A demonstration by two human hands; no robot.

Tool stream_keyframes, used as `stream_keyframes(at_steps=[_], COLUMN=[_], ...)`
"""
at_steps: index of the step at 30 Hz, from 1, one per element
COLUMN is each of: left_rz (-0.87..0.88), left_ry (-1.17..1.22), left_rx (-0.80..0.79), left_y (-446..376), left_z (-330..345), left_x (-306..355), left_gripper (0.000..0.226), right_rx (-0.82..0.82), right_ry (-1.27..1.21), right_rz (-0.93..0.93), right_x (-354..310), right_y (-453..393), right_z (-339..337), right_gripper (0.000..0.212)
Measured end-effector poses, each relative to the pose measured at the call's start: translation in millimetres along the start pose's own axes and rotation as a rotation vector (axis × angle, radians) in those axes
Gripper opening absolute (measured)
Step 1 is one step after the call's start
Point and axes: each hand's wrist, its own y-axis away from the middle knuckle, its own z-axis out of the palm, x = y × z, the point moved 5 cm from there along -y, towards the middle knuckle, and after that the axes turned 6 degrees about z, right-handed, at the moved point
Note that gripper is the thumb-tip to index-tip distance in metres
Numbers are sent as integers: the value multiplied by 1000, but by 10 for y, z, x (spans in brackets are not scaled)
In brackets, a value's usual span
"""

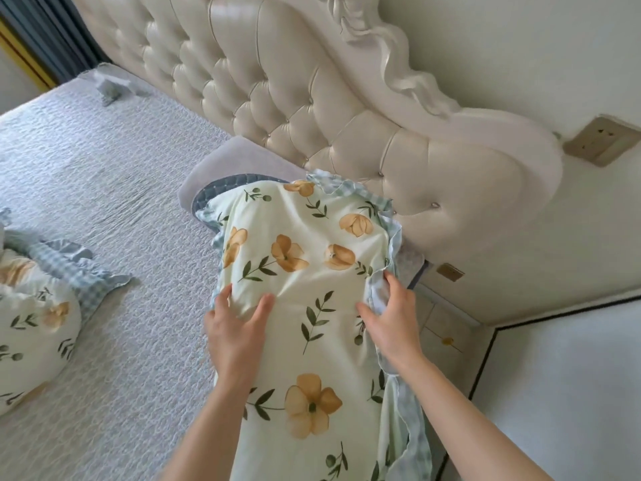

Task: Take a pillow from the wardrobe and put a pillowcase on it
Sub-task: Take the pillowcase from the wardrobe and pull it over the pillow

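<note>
A pale green pillowcase (305, 272) with orange flowers and a blue checked frill lies lengthwise on the bed's right side, its far end bulging with the pillow inside. My left hand (239, 328) pinches the fabric on its left edge, thumb and fingers closed on a fold. On the right edge, my right hand (388, 321) grips the frill. The pillow itself is hidden under the case. The near part of the case looks flat and hangs toward me.
A second pillow (31, 328) in the same flowered case lies at the left on the quilted bedspread (104, 189). A grey pillow (222, 161) sits behind, against the tufted cream headboard (312, 92). A bedside cabinet (447, 328) stands to the right.
</note>
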Motion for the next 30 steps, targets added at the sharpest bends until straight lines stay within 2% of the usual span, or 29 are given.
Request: stream_keyframes(at_steps=[6,12,14,16,19,21,22,24,27,30], left_rz=[-104,-165,-143,-152,-315,-306,-273,-232,-224,-343], left_ry=[122,369,358,234,93,31,-14,-63,1,187], left_rx=[152,429,493,450,114,-91,-135,-146,-91,-43], left_y=[-575,-1201,-1415,-1626,-1843,-1866,-1856,-1833,-1831,-1858], left_z=[401,668,794,1032,1531,1789,1866,1944,1942,1919], left_x=[280,569,618,584,326,145,64,-67,-212,-414], left_gripper=[80,72,68,68,74,73,76,83,86,97], right_rx=[-135,-190,-198,-206,-223,-243,-248,-286,-326,-243], right_ry=[58,141,203,306,502,606,663,726,699,646], right_rz=[-201,-430,-521,-575,-482,-382,-363,-320,-159,-63], right_x=[-572,-1410,-1648,-1734,-1463,-1104,-918,-550,-97,143], right_y=[-1214,-2333,-2639,-2919,-3257,-3362,-3376,-3384,-3359,-3308], right_z=[46,222,325,426,528,564,570,568,527,443], right_gripper=[69,68,70,75,76,68,64,62,64,70])
